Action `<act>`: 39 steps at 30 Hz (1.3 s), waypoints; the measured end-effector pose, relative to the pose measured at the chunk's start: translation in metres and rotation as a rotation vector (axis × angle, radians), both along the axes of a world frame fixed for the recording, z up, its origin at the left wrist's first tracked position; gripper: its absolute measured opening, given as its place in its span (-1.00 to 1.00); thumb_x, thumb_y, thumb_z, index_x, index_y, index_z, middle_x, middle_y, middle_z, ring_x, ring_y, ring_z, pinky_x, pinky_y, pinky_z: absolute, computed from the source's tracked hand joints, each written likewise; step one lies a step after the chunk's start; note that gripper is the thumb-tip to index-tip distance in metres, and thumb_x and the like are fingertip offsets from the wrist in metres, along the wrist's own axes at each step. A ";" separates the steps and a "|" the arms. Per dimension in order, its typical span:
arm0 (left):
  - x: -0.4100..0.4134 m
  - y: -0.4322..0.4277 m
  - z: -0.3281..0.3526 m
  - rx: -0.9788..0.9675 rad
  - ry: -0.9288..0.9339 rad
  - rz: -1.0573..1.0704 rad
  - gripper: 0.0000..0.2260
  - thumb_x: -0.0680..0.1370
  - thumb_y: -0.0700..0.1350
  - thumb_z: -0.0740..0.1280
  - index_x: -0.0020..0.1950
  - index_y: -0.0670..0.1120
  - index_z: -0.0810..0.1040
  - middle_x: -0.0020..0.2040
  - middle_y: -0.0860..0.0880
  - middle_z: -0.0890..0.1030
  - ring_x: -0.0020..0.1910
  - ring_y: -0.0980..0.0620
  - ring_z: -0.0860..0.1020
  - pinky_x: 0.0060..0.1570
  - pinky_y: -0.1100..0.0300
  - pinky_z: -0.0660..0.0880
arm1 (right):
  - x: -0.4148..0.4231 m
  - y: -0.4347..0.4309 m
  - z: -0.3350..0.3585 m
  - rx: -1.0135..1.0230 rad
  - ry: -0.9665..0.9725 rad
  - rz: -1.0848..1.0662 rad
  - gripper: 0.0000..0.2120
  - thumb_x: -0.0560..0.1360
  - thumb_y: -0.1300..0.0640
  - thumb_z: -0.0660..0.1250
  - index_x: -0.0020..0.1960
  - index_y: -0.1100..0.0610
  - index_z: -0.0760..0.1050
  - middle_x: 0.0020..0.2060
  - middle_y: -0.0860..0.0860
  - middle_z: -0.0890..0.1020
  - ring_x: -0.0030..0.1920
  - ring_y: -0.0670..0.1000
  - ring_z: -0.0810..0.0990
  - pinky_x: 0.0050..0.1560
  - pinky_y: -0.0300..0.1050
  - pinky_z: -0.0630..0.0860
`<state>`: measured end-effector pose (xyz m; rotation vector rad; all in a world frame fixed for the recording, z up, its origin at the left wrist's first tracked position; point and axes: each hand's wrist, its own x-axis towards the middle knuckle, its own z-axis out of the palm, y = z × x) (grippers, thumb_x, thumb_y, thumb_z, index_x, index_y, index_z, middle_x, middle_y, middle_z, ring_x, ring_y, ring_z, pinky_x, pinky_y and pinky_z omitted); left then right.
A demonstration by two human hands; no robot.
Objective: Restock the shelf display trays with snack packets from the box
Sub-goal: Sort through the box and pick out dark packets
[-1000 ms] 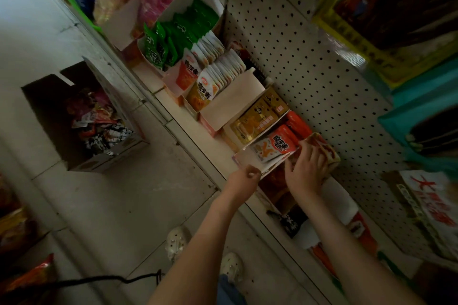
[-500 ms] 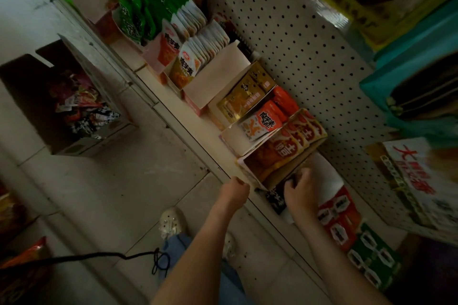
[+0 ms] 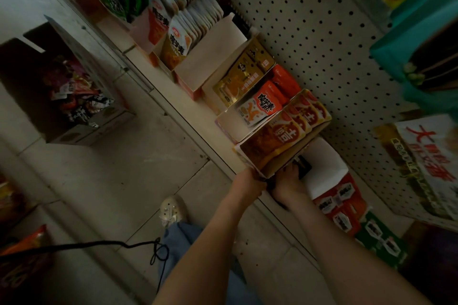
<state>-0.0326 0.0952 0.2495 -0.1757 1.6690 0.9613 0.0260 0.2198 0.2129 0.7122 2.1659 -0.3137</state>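
Note:
A white cardboard display tray (image 3: 277,168) full of orange-red snack packets (image 3: 285,131) sits at the shelf's front edge. My left hand (image 3: 247,182) grips the tray's front left corner. At the lower edge of the tray's right side wall my right hand (image 3: 288,181) holds on, its fingers partly in shadow beside a small black object (image 3: 305,169). The open cardboard box (image 3: 86,131) with mixed snack packets (image 3: 76,96) stands on the floor at the left, away from both hands.
More trays line the shelf behind: white-orange packets (image 3: 260,106), gold packets (image 3: 240,77), an empty white tray (image 3: 213,57), then white and green packets. A pegboard wall (image 3: 309,32) backs the shelf. Red and green cartons (image 3: 344,208) lie to the right. My shoe (image 3: 172,208) is on the tiled floor.
My right hand left the packets at the tray's back and came down to its right side. My left hand closed on the tray's front corner. The camera moved closer.

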 end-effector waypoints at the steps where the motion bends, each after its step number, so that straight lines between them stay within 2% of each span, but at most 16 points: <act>1: 0.000 0.001 -0.002 -0.007 0.010 -0.001 -0.75 0.55 -0.25 0.30 0.22 -0.11 0.44 -0.13 -0.06 0.54 -0.23 0.03 0.54 -0.15 0.15 0.56 | 0.002 0.000 -0.002 0.003 0.012 -0.003 -0.25 0.52 -0.14 0.25 0.55 0.07 -0.03 0.52 0.14 -0.01 0.49 0.22 0.00 0.34 0.13 0.35; 5: -0.002 0.006 -0.005 -0.007 0.016 -0.027 -0.67 0.55 -0.26 0.26 0.32 -0.13 0.41 -0.01 -0.13 0.58 -0.08 -0.09 0.64 -0.03 0.05 0.63 | 0.004 0.000 -0.004 -0.026 -0.010 0.026 -0.17 0.56 -0.13 0.22 0.56 0.10 -0.26 0.54 0.13 -0.20 0.53 0.21 -0.21 0.44 0.17 0.22; 9: 0.000 0.007 -0.005 -0.009 -0.005 -0.003 -0.66 0.55 -0.28 0.26 0.32 -0.12 0.38 -0.04 -0.14 0.59 -0.04 -0.14 0.66 -0.01 -0.05 0.62 | 0.004 0.000 -0.003 -0.015 -0.031 0.097 -0.17 0.57 -0.14 0.19 0.55 0.15 -0.28 0.54 0.15 -0.19 0.52 0.25 -0.22 0.42 0.21 0.23; 14: -0.001 0.008 -0.006 -0.020 -0.029 0.002 -0.63 0.51 -0.30 0.29 0.30 -0.11 0.39 0.02 -0.17 0.60 -0.03 -0.14 0.65 -0.01 -0.07 0.62 | 0.009 0.001 -0.002 0.063 0.042 0.182 -0.21 0.55 -0.15 0.21 0.56 0.15 -0.14 0.53 0.14 -0.01 0.51 0.26 -0.06 0.38 0.20 0.26; 18: 0.000 0.011 -0.005 -0.056 -0.020 0.007 -0.67 0.51 -0.28 0.30 0.26 -0.12 0.42 0.05 -0.20 0.61 -0.02 -0.16 0.64 -0.02 -0.09 0.62 | 0.010 -0.003 0.005 0.186 0.119 0.119 -0.42 0.61 0.03 0.16 0.52 0.21 0.03 0.47 0.19 0.20 0.47 0.23 0.16 0.33 0.15 0.33; 20: 0.002 0.011 -0.001 -0.089 -0.016 0.035 -0.76 0.54 -0.28 0.27 0.19 -0.13 0.45 -0.04 -0.18 0.61 -0.09 -0.15 0.65 -0.05 -0.08 0.63 | 0.007 0.000 0.016 0.244 0.170 0.057 -0.55 0.60 0.16 0.15 0.45 0.22 0.15 0.38 0.18 0.34 0.38 0.18 0.33 0.26 0.07 0.41; 22: 0.007 0.012 0.000 -0.159 -0.003 0.067 -0.92 0.57 -0.22 0.27 0.05 -0.17 0.50 -0.18 -0.14 0.60 -0.21 -0.12 0.64 -0.12 -0.02 0.65 | 0.005 0.009 0.029 0.260 0.240 -0.001 -0.55 0.54 0.22 0.23 0.39 0.19 0.21 0.29 0.14 0.43 0.28 0.13 0.44 0.18 -0.01 0.46; 23: 0.012 0.011 0.001 -0.186 0.016 0.076 -0.90 0.59 -0.18 0.27 0.02 -0.20 0.53 -0.21 -0.14 0.60 -0.26 -0.09 0.64 -0.19 0.04 0.65 | 0.004 0.014 0.036 0.257 0.285 -0.030 -0.55 0.52 0.23 0.24 0.37 0.18 0.22 0.26 0.13 0.46 0.25 0.12 0.46 0.14 -0.03 0.47; 26: 0.025 0.021 0.011 -0.161 0.054 0.033 -0.78 0.62 -0.18 0.22 0.18 -0.24 0.56 -0.06 -0.17 0.64 -0.37 0.04 0.54 -0.40 0.31 0.55 | 0.004 0.030 0.049 0.296 0.372 0.009 -0.56 0.49 0.24 0.27 0.32 0.17 0.22 0.22 0.15 0.46 0.22 0.14 0.45 0.15 0.00 0.42; 27: 0.028 0.027 0.018 -0.150 0.070 -0.042 -0.81 0.61 -0.17 0.25 0.14 -0.20 0.59 -0.04 -0.16 0.65 -0.33 0.04 0.55 -0.34 0.32 0.54 | 0.006 0.036 0.053 0.340 0.383 0.055 -0.51 0.46 0.24 0.31 0.33 0.18 0.22 0.22 0.17 0.46 0.22 0.17 0.44 0.16 0.03 0.39; 29: 0.025 0.040 0.038 -0.127 -0.027 -0.077 -0.89 0.56 -0.14 0.33 -0.13 -0.13 0.59 -0.25 -0.08 0.55 -0.19 0.00 0.57 -0.20 0.25 0.49 | 0.006 0.046 0.057 0.424 0.412 0.102 -0.39 0.35 0.27 0.44 0.29 0.17 0.21 0.17 0.21 0.50 0.13 0.19 0.47 0.06 0.06 0.40; 30: 0.026 0.046 0.039 -0.127 -0.029 -0.110 -0.87 0.54 -0.16 0.33 -0.21 -0.14 0.54 -0.31 -0.05 0.48 -0.22 0.01 0.57 -0.26 0.25 0.47 | 0.006 0.049 0.057 0.464 0.425 0.103 -0.36 0.30 0.29 0.48 0.25 0.17 0.21 0.11 0.21 0.52 0.06 0.20 0.49 -0.02 0.04 0.40; 32: 0.026 0.056 0.038 -0.050 0.015 -0.128 -0.92 0.57 -0.22 0.26 -0.08 -0.16 0.53 -0.28 -0.06 0.51 -0.32 0.02 0.56 -0.37 0.29 0.52 | 0.005 0.055 0.065 0.536 0.428 0.084 -0.39 0.29 0.31 0.48 0.22 0.16 0.23 0.06 0.21 0.51 0.01 0.19 0.47 -0.08 0.02 0.38; 34: 0.021 0.061 0.043 -0.022 0.077 -0.083 -0.81 0.59 -0.25 0.20 0.15 -0.23 0.53 -0.11 -0.16 0.61 -0.17 -0.11 0.63 -0.17 0.08 0.64 | 0.004 0.060 0.075 0.570 0.386 0.047 -0.43 0.37 0.29 0.43 0.27 0.15 0.24 0.15 0.18 0.46 0.09 0.16 0.43 0.00 0.01 0.36; 35: 0.020 0.062 0.044 -0.003 0.105 -0.094 -0.77 0.59 -0.25 0.18 0.21 -0.22 0.51 0.00 -0.20 0.63 -0.05 -0.16 0.63 -0.05 -0.03 0.62 | 0.004 0.063 0.076 0.571 0.347 0.021 -0.46 0.42 0.27 0.39 0.31 0.15 0.23 0.21 0.16 0.44 0.17 0.14 0.41 0.08 -0.01 0.35; 39: 0.020 0.058 0.053 0.052 0.163 -0.137 -0.68 0.62 -0.22 0.13 0.35 -0.12 0.47 0.22 -0.19 0.58 0.15 -0.16 0.57 0.10 -0.01 0.56 | 0.011 0.069 0.082 0.538 0.314 -0.027 -0.47 0.52 0.25 0.26 0.42 0.14 0.14 0.36 0.11 0.32 0.34 0.10 0.30 0.28 -0.03 0.27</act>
